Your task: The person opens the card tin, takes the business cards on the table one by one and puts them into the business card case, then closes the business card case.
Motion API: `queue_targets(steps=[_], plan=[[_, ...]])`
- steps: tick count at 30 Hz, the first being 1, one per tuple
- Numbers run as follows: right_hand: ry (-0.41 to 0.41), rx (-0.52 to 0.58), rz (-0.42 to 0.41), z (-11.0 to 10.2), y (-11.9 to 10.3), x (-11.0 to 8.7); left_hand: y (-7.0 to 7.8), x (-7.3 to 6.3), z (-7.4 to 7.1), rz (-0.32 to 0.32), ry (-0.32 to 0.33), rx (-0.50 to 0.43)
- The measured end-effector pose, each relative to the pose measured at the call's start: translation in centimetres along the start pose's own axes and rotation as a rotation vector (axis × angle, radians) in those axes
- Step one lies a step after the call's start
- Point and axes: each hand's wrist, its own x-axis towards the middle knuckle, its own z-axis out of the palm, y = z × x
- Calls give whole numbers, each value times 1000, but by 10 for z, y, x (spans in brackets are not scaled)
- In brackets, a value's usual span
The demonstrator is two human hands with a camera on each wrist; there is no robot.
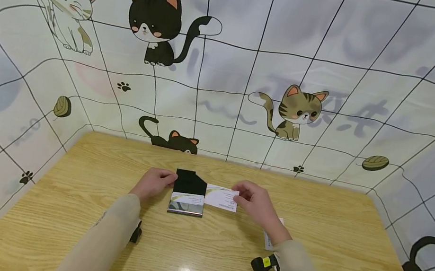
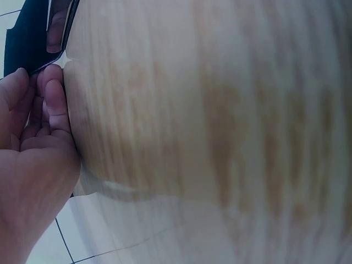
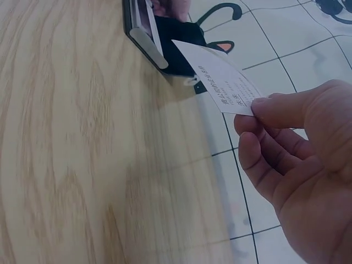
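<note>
A business card case (image 1: 191, 183) with a black flap standing open and a shiny metal lower part lies on the wooden table. Several printed cards or one card (image 1: 187, 198) show in its lower part; how many, I cannot tell. My left hand (image 1: 153, 183) pinches the case's left edge between thumb and fingers, closer up in the left wrist view on the black flap (image 2: 27, 44). A white business card (image 1: 221, 197) is pinched at its right end by my right hand (image 1: 256, 205). In the right wrist view that card (image 3: 220, 80) is tilted, its far end beside the case (image 3: 147, 47).
Another white card (image 1: 268, 241) lies on the table (image 1: 221, 270), partly hidden under my right wrist. Small black wrist devices (image 1: 262, 265) sit on both wrists. A cloth with cartoon cats (image 1: 228, 70) stands behind the table's far edge and along its sides.
</note>
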Motion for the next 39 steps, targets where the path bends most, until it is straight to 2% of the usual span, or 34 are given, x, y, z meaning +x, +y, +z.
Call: queue_targets(steps=[9,18,22,32,39], plan=[[-14,10,-42,22,-3,13,0,0,1,-20,-1,-17],[-23,-22,-11,43,-9,26,-1,1,0,-1,1,-6],[-10,-32,-22,51,-11,30,-1,2,0,3,3,-3],[-7,-94,7,68,-15,41,2,-1,0,-10,6,4],[14,-124,-51,78,-19,45,1,-1,0,-15,3,9]])
